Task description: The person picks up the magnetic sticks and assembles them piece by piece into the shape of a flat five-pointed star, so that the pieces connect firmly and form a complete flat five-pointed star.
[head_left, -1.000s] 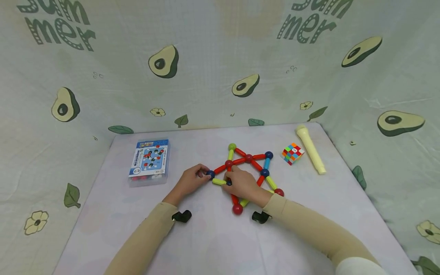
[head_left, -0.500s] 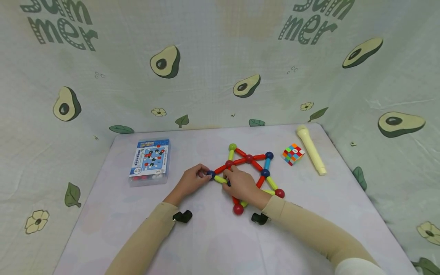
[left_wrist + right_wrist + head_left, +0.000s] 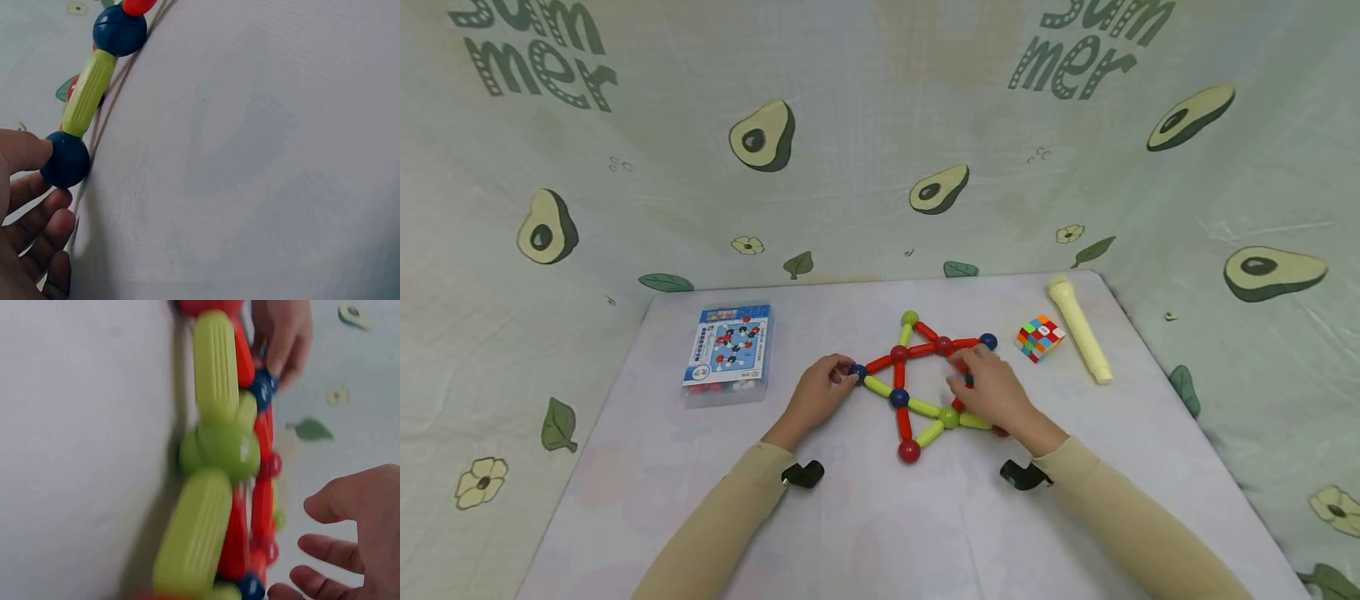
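Observation:
A flat star of magnetic rods and balls lies on the table, with red, green and blue parts. My left hand (image 3: pixel 820 392) pinches the blue ball (image 3: pixel 858 374) at its left tip; the left wrist view shows the thumb on that ball (image 3: pixel 66 160) and a green rod (image 3: pixel 89 94) joined to it. Over the star's right side hovers my right hand (image 3: pixel 996 392), hiding some rods and balls there. Its fingers are parted and hold nothing in the right wrist view, beside the row of rods. The green ball (image 3: pixel 950 417) and blue ball (image 3: pixel 899 397) join several rods each.
A clear plastic box (image 3: pixel 727 354) with a blue-and-white label stands left of the star. On the right lie a puzzle cube (image 3: pixel 1040 337) and a pale yellow toy microphone (image 3: pixel 1079 329). A patterned cloth (image 3: pixel 850 225) hangs behind the table.
My right hand has let go of the inner blue ball and moved right across the star. That ball now joins the rods around it. The left hand stays on the left tip's ball.

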